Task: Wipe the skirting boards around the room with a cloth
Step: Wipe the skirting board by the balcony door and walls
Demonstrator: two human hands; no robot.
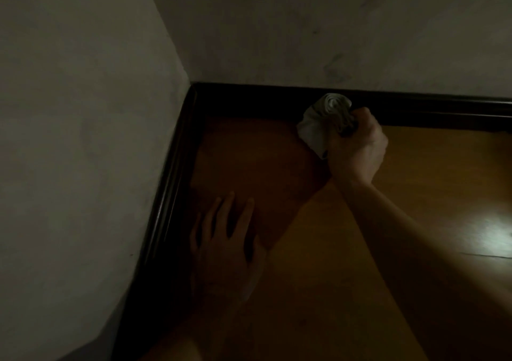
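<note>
The right hand (357,144) is curled into a fist around a bunched pale cloth (324,121), knuckles turned toward the wall, its bare forearm reaching in from the lower right; the wad of cloth sticks out past the fingers and presses against the dark skirting board (415,106) at the foot of the far wall, some way right of the room's corner. The left hand (227,239) lies flat on the wooden floor (346,250), palm down, fingers straight and slightly spread, pointing toward the corner; it holds nothing, and its forearm runs off the bottom edge in shadow. The 2 hands are well apart, the left nearer the camera and close to the side skirting board (166,208), which runs along the left wall (83,139) and meets the far one at the corner. The far wall (332,28) is pale with faint dark smudges above the cloth. Deep shadow covers the floor around the left hand; a bright glare patch (487,236) shows on the floor at the right edge, with a thin dark line just below it.
</note>
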